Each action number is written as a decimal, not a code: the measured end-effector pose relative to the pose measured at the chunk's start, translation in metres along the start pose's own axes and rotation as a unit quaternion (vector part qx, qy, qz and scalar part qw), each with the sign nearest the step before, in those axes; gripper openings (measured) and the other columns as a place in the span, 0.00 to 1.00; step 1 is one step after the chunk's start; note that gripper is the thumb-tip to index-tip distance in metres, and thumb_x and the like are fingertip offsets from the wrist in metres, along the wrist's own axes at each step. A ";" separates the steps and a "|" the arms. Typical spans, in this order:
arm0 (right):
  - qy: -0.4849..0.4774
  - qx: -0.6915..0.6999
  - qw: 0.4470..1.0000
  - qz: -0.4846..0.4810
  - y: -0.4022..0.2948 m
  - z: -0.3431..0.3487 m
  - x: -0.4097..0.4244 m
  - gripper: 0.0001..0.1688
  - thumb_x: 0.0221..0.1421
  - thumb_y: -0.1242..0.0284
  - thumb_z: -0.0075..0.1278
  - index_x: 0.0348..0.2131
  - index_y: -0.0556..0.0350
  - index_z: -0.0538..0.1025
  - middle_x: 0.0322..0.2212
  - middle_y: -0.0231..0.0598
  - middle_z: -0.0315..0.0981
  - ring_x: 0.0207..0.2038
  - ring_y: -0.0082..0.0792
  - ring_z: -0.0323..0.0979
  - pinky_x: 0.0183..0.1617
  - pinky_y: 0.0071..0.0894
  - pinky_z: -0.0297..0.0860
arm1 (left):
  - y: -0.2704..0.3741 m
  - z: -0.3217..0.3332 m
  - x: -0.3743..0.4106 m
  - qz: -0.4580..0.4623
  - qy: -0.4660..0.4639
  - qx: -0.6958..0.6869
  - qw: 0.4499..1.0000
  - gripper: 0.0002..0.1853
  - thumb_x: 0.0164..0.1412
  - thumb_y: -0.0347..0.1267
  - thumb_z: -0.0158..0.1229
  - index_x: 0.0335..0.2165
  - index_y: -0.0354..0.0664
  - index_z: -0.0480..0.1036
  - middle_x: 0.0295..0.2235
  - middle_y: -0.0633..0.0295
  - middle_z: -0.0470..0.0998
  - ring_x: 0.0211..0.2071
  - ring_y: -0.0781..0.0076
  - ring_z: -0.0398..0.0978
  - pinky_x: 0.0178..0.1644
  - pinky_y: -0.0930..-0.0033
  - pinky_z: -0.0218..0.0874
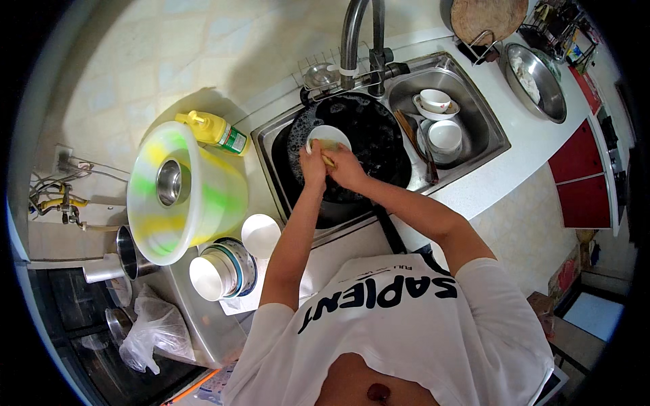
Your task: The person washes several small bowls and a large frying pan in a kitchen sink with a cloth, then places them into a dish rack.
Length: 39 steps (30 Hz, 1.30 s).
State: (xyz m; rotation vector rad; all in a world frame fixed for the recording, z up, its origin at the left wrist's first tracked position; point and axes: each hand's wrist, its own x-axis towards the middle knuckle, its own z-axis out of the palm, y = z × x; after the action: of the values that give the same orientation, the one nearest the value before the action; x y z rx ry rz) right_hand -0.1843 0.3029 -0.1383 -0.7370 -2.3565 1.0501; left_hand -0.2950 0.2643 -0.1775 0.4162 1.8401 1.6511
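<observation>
Over a dark pan (376, 137) of sudsy water in the left sink basin, my left hand (312, 166) grips a white bowl (330, 134) at its near side. My right hand (346, 166) is against the same bowl, with a yellowish sponge or cloth (327, 159) partly hidden between the fingers. Both hands are close together. The steel faucet (351, 45) rises just beyond them. White bowls (445, 136) and brown chopsticks (406, 127) lie in the right basin (477, 106).
Left of the sink stand a large yellow-green plastic tub (218, 198), a yellow detergent bottle (216, 133), a stack of bowls (213, 276) and a separate white bowl (261, 236). The pan's black handle (390, 231) points toward me. A steel basin (551, 96) sits at right.
</observation>
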 end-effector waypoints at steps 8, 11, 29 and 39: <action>-0.104 -0.106 0.982 -0.117 0.013 -0.032 -0.003 0.16 0.46 0.73 0.51 0.38 0.47 0.71 0.33 0.39 0.73 0.40 0.40 0.70 0.61 0.51 0.45 | 0.065 -0.014 -0.023 -0.119 -0.076 -0.008 0.990 0.31 0.57 0.49 0.46 0.49 0.35 0.59 0.40 0.51 0.70 0.35 0.59 0.73 0.28 0.59 0.70; 0.005 -0.006 0.998 -0.054 0.001 -0.001 0.001 0.16 0.46 0.74 0.50 0.38 0.48 0.71 0.31 0.41 0.73 0.39 0.43 0.70 0.60 0.51 0.46 | 0.024 -0.002 -0.014 -0.024 -0.001 -0.018 1.000 0.29 0.58 0.46 0.47 0.50 0.36 0.57 0.42 0.52 0.69 0.41 0.59 0.70 0.39 0.62 0.66; -0.164 -0.240 0.949 0.119 0.042 -0.045 -0.010 0.22 0.45 0.74 0.48 0.44 0.55 0.67 0.40 0.48 0.67 0.41 0.45 0.69 0.45 0.43 0.67 | 0.027 -0.035 -0.011 -0.160 0.025 -0.193 0.968 0.20 0.62 0.36 0.43 0.49 0.40 0.54 0.42 0.50 0.68 0.37 0.53 0.73 0.29 0.56 0.73; 0.055 0.053 0.987 -0.141 -0.029 -0.060 -0.030 0.21 0.47 0.80 0.47 0.44 0.55 0.66 0.50 0.47 0.60 0.54 0.48 0.58 0.56 0.42 0.56 | -0.004 0.008 -0.011 -0.279 -0.128 -0.458 0.835 0.17 0.62 0.35 0.41 0.50 0.50 0.62 0.46 0.60 0.69 0.46 0.63 0.68 0.49 0.61 0.63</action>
State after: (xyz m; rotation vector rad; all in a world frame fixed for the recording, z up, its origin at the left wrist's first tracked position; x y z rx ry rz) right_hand -0.1344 0.2991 -0.0850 -0.3960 -2.2122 0.9759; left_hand -0.2807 0.2628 -0.1787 -0.2912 0.6953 1.7052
